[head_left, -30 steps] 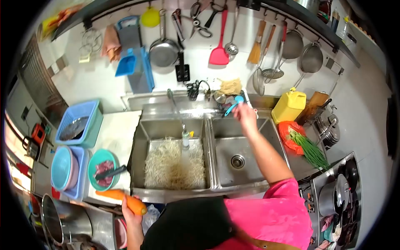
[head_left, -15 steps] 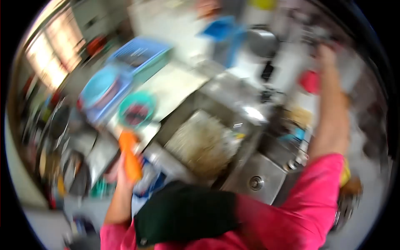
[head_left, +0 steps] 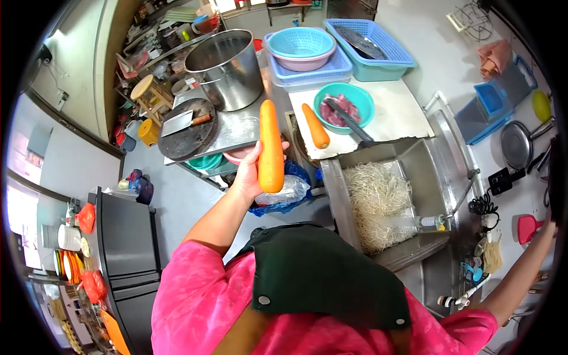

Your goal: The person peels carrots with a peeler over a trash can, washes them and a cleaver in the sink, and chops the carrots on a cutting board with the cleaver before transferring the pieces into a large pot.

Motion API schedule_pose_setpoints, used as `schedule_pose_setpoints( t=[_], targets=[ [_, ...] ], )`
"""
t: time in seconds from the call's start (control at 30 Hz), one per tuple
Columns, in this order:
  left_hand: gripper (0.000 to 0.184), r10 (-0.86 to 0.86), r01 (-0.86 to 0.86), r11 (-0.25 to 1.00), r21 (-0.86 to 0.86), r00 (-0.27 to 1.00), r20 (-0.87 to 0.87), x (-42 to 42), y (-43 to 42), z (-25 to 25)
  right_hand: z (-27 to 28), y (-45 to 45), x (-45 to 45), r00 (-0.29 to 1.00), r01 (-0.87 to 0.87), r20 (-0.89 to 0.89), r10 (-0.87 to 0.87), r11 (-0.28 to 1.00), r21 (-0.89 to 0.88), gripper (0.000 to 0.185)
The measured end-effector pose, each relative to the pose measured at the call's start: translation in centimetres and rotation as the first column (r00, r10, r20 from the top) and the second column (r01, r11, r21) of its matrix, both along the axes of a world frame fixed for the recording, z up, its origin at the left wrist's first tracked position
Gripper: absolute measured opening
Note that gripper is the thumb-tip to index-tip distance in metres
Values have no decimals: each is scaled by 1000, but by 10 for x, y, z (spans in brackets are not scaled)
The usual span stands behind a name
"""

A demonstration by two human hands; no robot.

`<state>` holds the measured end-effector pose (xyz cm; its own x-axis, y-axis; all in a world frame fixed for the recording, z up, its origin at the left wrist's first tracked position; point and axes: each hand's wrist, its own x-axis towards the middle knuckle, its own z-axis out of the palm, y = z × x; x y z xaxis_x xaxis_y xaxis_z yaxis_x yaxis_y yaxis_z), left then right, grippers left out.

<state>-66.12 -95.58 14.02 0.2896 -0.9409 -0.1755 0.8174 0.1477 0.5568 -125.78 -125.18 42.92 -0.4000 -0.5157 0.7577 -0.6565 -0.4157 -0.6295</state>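
Note:
My left hand point(head_left: 251, 171) is closed around the lower part of a big peeled-looking carrot point(head_left: 271, 145), held upright in front of the steel table. A second carrot point(head_left: 315, 126) lies on the white board point(head_left: 402, 109), beside a turquoise bowl point(head_left: 368, 106) of raw meat point(head_left: 340, 111). A dark-handled tool point(head_left: 350, 120) rests across that bowl. My right forearm point(head_left: 523, 272) stretches out to the wall at the far right; the hand itself is lost at the dark image edge. Near it hang a red-handled scoop-like thing point(head_left: 526, 229) and a pan point(head_left: 516, 145).
Bean sprouts point(head_left: 378, 207) fill much of the steel sink point(head_left: 423, 160), under a running tap. A cleaver point(head_left: 177, 123) lies on a round chopping block point(head_left: 204, 133), near a tall steel pot point(head_left: 234, 83). Stacked baskets point(head_left: 340, 71) stand at the back.
The view has swung left and become sharp, so the sink and wall sit further right. My left hand still holds the carrot. My right hand has passed out to the right edge.

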Motion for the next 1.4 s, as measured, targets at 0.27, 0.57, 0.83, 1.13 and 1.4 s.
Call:
schedule_pose_setpoints(
  t=[0.27, 0.57, 0.83, 1.13, 1.4],
  targets=[
    [57, -73, 60, 988, -142, 993, -88, 63, 37, -6, -149, 135, 156, 128, -979, 577, 806, 198, -59, 47],
    [66, -150, 95, 942, -322, 977, -149, 172, 97, -32, -245, 240, 343, 566, -807, 642, 517, 506, 305, 18],
    [55, -45, 21, 974, -227, 994, -100, 246, 133, -15, -315, 340, 454, 504, -847, 777, 377, 39, 530, 17],
    [68, -111, -31, 836, -548, 968, -224, 268, 138, -16, -302, 358, 465, 347, -826, 761, 548, -205, 525, 13],
    [76, 111, -146, 802, -580, 989, -96, 268, 159, 10, -297, 332, 468, 296, -772, 749, 592, -314, 553, 15]
  ],
)
